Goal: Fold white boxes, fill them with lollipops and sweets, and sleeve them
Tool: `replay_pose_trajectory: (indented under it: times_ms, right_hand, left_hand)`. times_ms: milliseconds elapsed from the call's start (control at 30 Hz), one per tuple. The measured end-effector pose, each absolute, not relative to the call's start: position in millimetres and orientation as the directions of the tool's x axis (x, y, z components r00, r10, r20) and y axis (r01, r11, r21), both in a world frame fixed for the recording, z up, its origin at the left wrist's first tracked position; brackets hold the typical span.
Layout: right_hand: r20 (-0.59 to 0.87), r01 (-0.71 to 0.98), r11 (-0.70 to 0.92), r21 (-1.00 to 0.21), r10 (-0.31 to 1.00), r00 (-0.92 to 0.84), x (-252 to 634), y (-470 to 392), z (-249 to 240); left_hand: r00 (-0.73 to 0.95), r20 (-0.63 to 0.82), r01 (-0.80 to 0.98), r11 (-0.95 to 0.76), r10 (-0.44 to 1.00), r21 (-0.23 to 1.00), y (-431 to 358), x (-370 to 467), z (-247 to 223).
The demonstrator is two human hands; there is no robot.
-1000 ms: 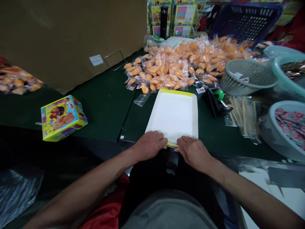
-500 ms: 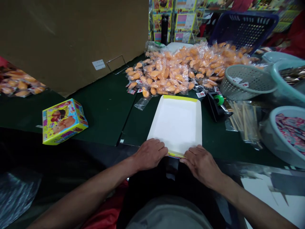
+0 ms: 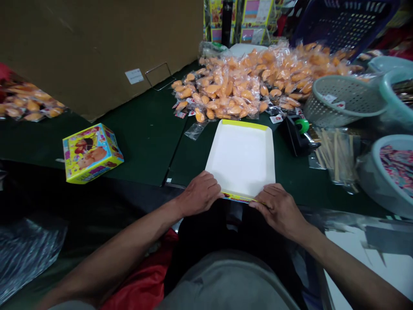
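1. Clearly, the shallow white tray (image 3: 241, 157) lies straight ahead of the grip, open side up, its near edge pinched by both hands.
2. The left hand (image 3: 201, 193) is clamped on the left part of that edge, the right hand (image 3: 279, 209) on its right corner; a strip of yellow printed side shows between them.
3. Just beyond the tray's far edge, a heap of bagged orange pieces (image 3: 222, 92) spreads ahead of the grip.
4. Right of the tray sits a black tape dispenser (image 3: 295, 140) with a green core, then clear bags of wooden sticks (image 3: 337, 153).
5. Well left of the grip rests a bright printed box (image 3: 92, 153).
6. Beneath is a dark green tabletop (image 3: 142, 146); a tall brown cardboard panel (image 3: 103, 51) stands ahead and left, and yellow packages (image 3: 254, 17) fill the background.
7. Farther right, a grey perforated basket (image 3: 325, 107) holds small labels, a pale basin (image 3: 382, 189) holds pink-and-blue packets, and a mint tub (image 3: 387, 92) holds dark shiny items.
8. A purple basket (image 3: 342, 21) leans beyond the heap.
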State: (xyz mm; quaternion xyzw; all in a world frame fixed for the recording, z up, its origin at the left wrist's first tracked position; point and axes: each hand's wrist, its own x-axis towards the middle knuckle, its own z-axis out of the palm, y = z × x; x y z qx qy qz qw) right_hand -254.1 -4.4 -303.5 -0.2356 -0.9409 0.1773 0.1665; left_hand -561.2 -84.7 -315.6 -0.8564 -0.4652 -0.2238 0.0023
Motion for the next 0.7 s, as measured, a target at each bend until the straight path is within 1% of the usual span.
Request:
replay_pose_trajectory:
  times_ms: [100,233,367,467,567,633,700]
  right_hand:
    - [0.222,0.396,0.815,-0.422,0.517,-0.827,-254,-4,-306]
    - [0.250,0.397,0.802,-0.446,0.538,-0.805,-253,-4,-303]
    - [0.262,0.393,0.821,-0.414,0.521,-0.812,-251,-4,-300]
    - [0.272,0.397,0.839,-0.372,0.508,-0.818,-247,-3,-299]
    - [0.275,0.423,0.849,-0.316,0.509,-0.816,-242,-2,-301]
    - [0.276,0.442,0.850,-0.288,0.515,-0.811,-240,-1,-304]
    - [0.278,0.450,0.848,-0.279,0.520,-0.807,-241,-1,-307]
  left_hand:
    - [0.494,0.333,0.772,-0.582,0.803,0.257,-84,-563,-316]
    - [0.506,0.254,0.778,-0.563,0.824,0.278,-89,-569,-311]
    - [0.402,0.315,0.810,-0.494,0.860,0.317,-94,-573,-310]
    - [0.332,0.359,0.791,-0.465,0.872,0.398,-94,-577,-311]
    - [0.262,0.369,0.772,-0.423,0.892,0.474,-93,-580,-315]
    - [0.227,0.373,0.764,-0.402,0.900,0.505,-91,-580,-317]
    - [0.226,0.369,0.753,-0.403,0.901,0.521,-90,-580,-319]
